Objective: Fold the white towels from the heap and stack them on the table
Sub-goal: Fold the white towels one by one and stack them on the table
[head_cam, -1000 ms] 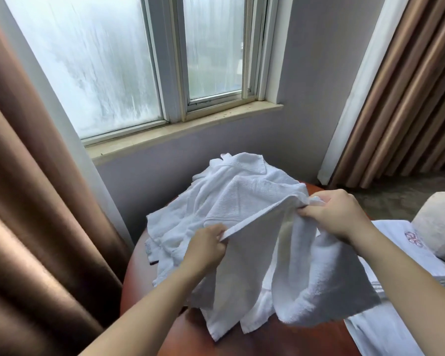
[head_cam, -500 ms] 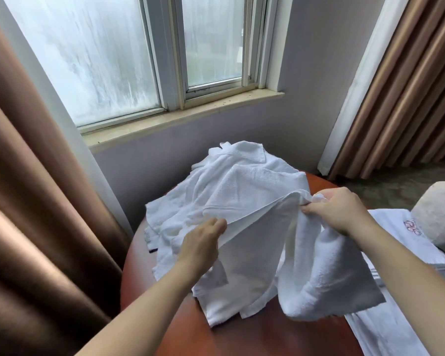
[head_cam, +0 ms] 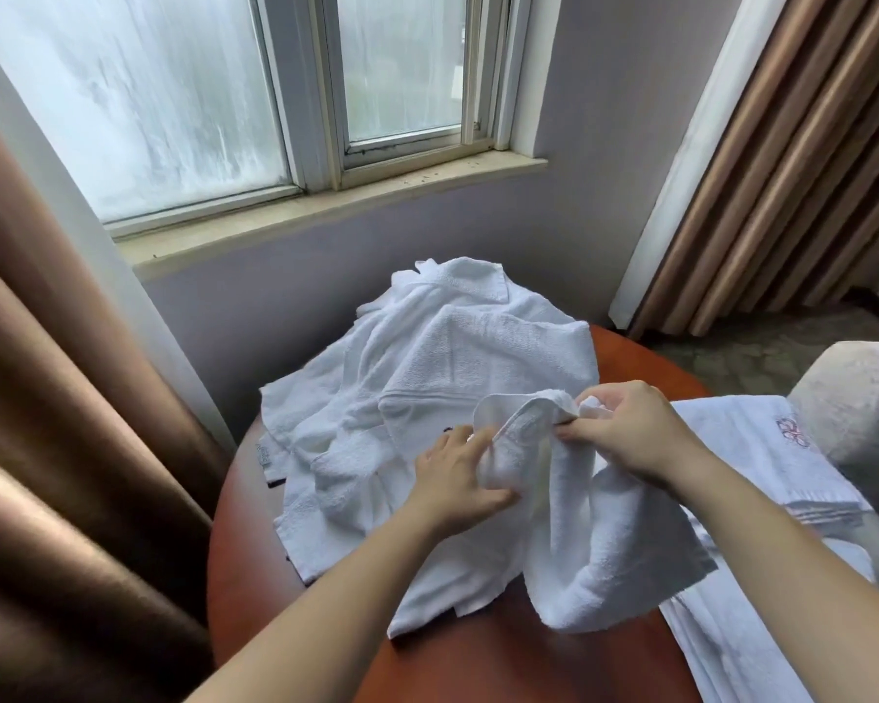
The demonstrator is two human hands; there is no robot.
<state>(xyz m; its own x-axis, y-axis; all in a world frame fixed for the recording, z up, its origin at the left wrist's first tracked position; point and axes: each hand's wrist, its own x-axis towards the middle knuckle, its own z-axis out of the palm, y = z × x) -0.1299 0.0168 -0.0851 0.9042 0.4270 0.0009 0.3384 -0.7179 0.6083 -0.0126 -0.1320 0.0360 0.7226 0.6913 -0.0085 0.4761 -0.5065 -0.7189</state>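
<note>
Towel raised for folding: a white towel (head_cam: 605, 550) is held by both hands above the table (head_cam: 478, 667), in front of the heap (head_cam: 452, 347).
Its bunched top edge is pinched in the grip of the right hand (head_cam: 630, 433) and clasped by the left hand (head_cam: 452, 479), just beside it. The hem runs left to right between them, and the rest hangs toward the person, its lower end resting on the table. Spreading the hands apart along that hem is judged the next need.
</note>
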